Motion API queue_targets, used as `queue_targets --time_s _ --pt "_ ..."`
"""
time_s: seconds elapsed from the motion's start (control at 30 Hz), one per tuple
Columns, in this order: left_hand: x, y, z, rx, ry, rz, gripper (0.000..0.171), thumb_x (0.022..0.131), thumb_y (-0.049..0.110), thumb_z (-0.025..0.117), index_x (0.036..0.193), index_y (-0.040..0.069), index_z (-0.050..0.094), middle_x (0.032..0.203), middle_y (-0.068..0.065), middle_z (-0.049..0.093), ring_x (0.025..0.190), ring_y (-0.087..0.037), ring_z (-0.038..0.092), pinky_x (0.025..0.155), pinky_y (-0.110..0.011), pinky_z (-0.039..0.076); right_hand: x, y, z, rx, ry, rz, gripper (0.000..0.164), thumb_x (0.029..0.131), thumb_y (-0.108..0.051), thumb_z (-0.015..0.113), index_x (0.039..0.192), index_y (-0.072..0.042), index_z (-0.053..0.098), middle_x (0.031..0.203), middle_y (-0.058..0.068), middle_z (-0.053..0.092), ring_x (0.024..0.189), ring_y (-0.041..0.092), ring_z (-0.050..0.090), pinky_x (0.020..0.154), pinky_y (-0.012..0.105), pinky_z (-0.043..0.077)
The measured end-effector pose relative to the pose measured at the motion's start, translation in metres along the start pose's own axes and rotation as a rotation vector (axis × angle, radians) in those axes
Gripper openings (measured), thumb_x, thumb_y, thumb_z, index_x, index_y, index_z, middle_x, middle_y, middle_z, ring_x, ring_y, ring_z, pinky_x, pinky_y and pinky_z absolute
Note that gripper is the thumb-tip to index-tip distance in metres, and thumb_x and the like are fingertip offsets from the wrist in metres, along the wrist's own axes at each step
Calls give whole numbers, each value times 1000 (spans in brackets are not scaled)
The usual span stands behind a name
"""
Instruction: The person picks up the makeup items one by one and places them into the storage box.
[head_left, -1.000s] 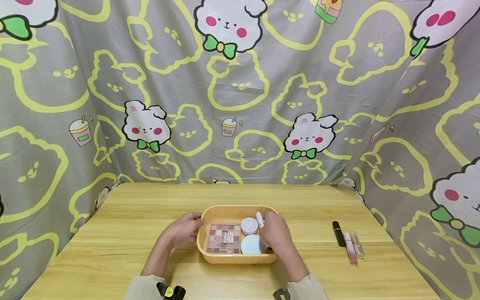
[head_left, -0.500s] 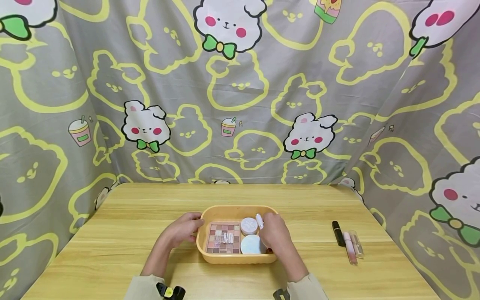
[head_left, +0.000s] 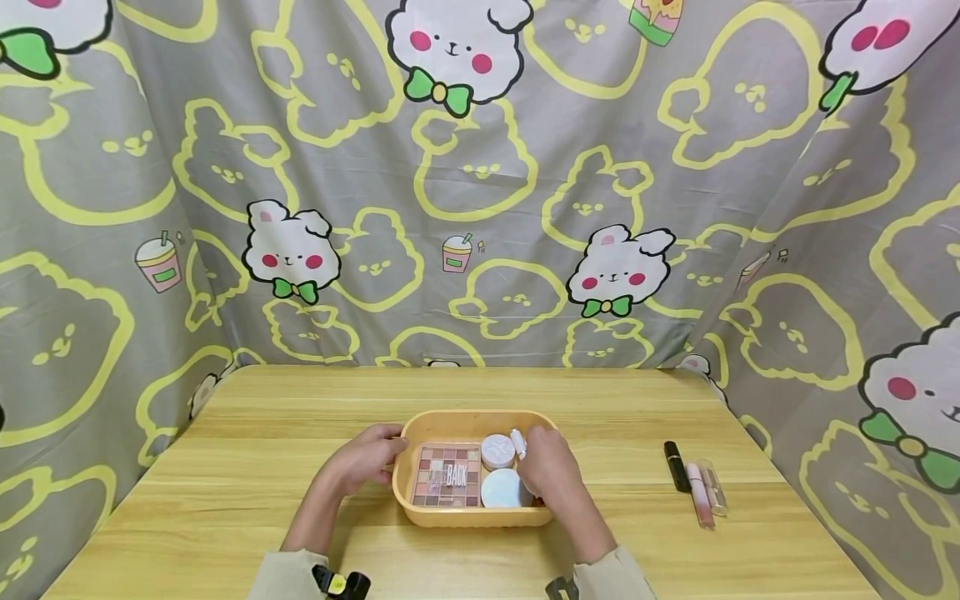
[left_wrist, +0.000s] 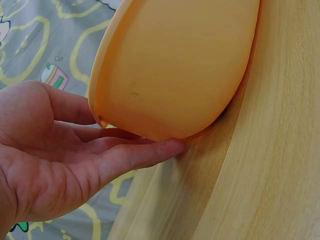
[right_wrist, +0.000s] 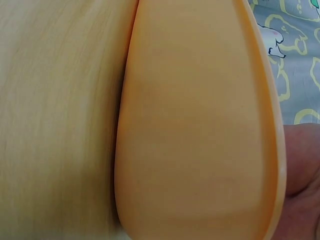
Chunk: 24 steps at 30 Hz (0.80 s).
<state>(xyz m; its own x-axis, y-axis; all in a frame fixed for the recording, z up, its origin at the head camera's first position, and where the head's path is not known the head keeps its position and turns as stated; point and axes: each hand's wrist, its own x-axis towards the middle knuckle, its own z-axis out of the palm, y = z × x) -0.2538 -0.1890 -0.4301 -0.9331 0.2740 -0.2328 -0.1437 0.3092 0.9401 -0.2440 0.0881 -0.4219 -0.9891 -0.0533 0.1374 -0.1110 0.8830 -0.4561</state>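
Note:
An orange plastic basket (head_left: 480, 518) stands on the wooden table. Its left end is gripped by my left hand (head_left: 369, 458), with the thumb at the rim and the fingers against the outer wall in the left wrist view. Inside lie an eyeshadow palette (head_left: 448, 479), a small round white compact (head_left: 498, 452) and a larger pale round compact (head_left: 506, 489). My right hand (head_left: 550, 465) reaches into the right end and holds a slim white cosmetic tube (head_left: 518, 442), whose end sticks out beside the small compact. The right fingertips are hidden behind the hand and the basket wall.
On the table to the right lie a black lipstick tube (head_left: 677, 466), a pink lip gloss (head_left: 701, 497) and a clear tube (head_left: 713, 487). A grey curtain (head_left: 480, 333) with cartoon rabbits encloses the table's back and sides.
The white tube in my right hand has shifted very slightly down into the basket. The left hand and the basket stay where they were.

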Motion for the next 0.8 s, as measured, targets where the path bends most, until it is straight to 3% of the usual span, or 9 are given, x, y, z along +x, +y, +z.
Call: queue_targets --time_s 0.2,0.43,0.8 --pt "0 0 0 0 -5 0 48 107 14 40 147 -12 40 133 -27 60 118 -36 63 83 -48 60 0 1 -1 -5 -18 -6 11 75 8 67 83 1 65 72 10 58 66 21 52 57 33 49" --pt "-1 1 0 3 -1 4 47 107 13 40 147 -12 41 133 -28 59 119 -36 63 83 -49 60 -1 -1 -2 9 -58 2 19 78 8 63 69 -7 57 65 7 54 60 19 52 49 28 42" --pt "-1 2 0 -3 -3 4 48 107 13 40 147 -12 39 134 -28 59 120 -37 62 84 -49 60 -3 -1 -1 34 -90 4 25 79 6 62 59 -8 57 59 5 53 54 17 52 45 24 41"
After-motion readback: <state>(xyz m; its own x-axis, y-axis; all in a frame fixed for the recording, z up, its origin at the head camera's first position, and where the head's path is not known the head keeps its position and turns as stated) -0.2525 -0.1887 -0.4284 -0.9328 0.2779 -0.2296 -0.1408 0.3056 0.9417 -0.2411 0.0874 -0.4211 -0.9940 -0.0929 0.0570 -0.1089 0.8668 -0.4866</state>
